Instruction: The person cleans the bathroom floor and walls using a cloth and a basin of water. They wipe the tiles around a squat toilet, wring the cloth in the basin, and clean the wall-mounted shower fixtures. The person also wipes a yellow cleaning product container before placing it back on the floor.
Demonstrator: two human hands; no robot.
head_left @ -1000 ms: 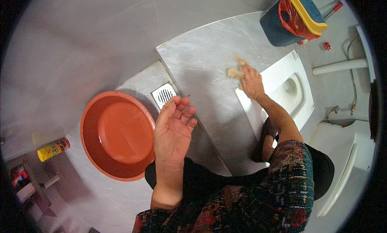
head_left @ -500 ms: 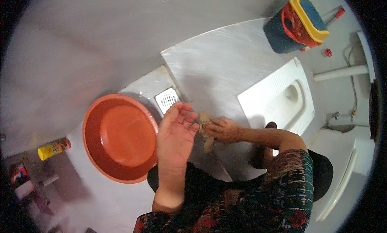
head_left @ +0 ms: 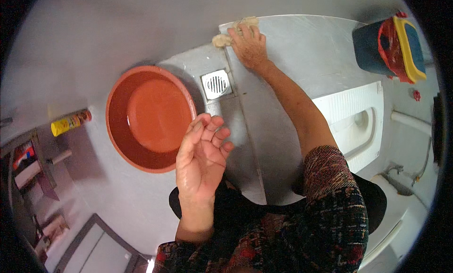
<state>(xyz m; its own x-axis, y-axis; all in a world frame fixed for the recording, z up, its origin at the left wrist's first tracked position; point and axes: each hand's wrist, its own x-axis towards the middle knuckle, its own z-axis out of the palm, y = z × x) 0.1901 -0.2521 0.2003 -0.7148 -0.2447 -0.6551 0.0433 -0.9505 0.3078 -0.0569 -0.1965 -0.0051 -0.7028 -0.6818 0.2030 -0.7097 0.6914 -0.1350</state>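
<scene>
My right hand (head_left: 250,49) is stretched far forward, pressing a crumpled beige cloth (head_left: 222,40) onto the corner of the grey raised floor (head_left: 302,51), beside the wall. Its fingers lie over the cloth and partly hide it. Nothing is in my left hand (head_left: 203,155), which is held up in front of me with the palm turned up and the fingers loosely curled and apart. Left of that hand stands a large orange-brown basin (head_left: 113,126). Between the basin and my right forearm a square metal floor drain (head_left: 217,84) is set into the lower floor.
A white squat toilet (head_left: 349,126) is sunk into the raised floor at right. Behind it stands a dark blue bin (head_left: 370,49) with a yellow-rimmed lid and red liner. A yellow spray can (head_left: 71,123) lies or stands at far left, near a shelf (head_left: 35,164).
My right hand has moved the cloth forward and away from me, from near my knees to the far corner by the wall. My left hand stays raised and empty.
</scene>
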